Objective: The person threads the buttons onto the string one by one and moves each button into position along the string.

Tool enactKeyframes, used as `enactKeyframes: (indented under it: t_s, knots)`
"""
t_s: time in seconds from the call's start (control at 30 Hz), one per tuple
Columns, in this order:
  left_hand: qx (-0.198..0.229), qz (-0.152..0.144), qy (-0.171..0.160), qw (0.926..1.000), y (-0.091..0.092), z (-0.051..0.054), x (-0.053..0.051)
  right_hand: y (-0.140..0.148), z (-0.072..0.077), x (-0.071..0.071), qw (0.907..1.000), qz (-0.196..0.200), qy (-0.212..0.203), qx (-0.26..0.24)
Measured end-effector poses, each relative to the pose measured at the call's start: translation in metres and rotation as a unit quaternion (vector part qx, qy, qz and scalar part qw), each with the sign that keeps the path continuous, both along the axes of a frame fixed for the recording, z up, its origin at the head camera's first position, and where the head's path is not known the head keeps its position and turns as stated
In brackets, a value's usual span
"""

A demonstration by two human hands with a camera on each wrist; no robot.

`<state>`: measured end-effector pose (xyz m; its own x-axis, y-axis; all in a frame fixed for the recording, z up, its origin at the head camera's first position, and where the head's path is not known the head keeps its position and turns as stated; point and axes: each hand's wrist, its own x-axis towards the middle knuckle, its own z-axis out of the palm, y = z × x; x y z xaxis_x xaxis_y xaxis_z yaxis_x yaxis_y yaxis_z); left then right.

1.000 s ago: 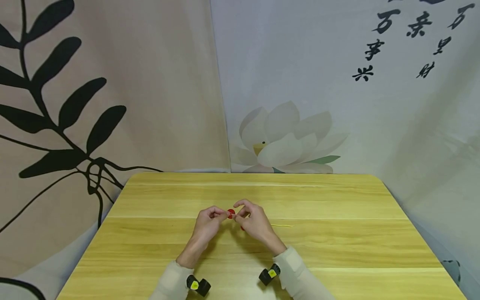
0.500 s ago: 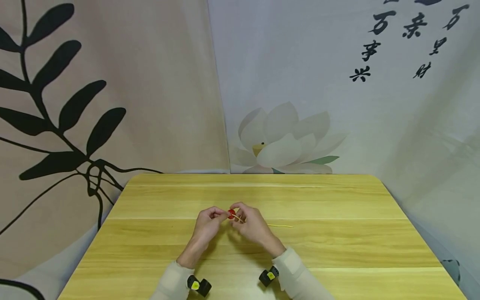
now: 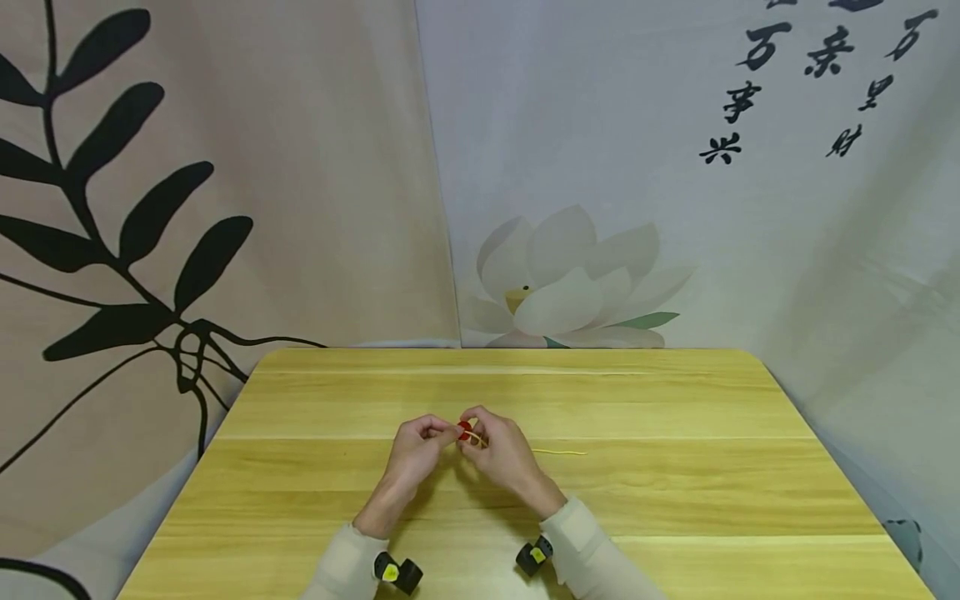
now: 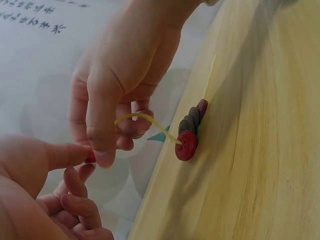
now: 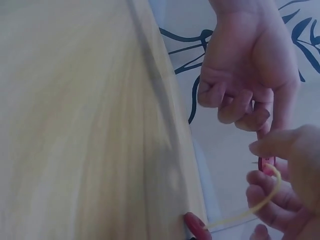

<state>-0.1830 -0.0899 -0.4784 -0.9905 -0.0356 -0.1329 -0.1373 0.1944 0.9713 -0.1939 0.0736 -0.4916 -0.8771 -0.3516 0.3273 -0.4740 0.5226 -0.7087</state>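
Observation:
My left hand point(image 3: 420, 446) pinches a red button point(image 3: 464, 430) by its edge between thumb and finger. My right hand point(image 3: 510, 450) holds the opposite side of the same button, its thumb point(image 5: 280, 144) across the edge in the right wrist view. A yellow cord point(image 5: 275, 187) comes out of the button's face and curves past the right fingers. In the left wrist view the cord leads to a strung row: a larger red button point(image 4: 186, 146), several dark grey buttons point(image 4: 189, 122) and a dark red one point(image 4: 202, 107). The pinched button is mostly hidden there.
The cord's loose tail point(image 3: 558, 452) extends to the right of the right hand. Beneath both hands is a wooden table point(image 3: 660, 492). A printed curtain point(image 3: 337, 183) hangs behind its far edge.
My right fingers have shifted from the button's face to around its edge, uncovering the cord that curves from it. The right hand has drawn slightly left; the left hand has barely moved.

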Motion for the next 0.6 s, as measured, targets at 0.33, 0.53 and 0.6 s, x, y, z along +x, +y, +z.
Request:
enactKeyframes:
  t_s: [0.33,0.53,0.6]
  knots:
    - [-0.006,0.005,-0.005,1.0000,-0.0052,-0.0012,-0.0001,0.0035,0.0001,0.0018,0.9983,0.017,-0.045,-0.034]
    - [-0.006,-0.013,-0.007,0.9999,-0.0070,-0.0051,0.0007,0.0061,-0.0009,0.0023,0.9967,0.032,-0.057,-0.047]
    - [-0.004,-0.019,-0.007,0.9998,-0.0072,-0.0069,0.0002,0.0066,-0.0013,0.0023,0.9962,0.035,-0.062,-0.049]
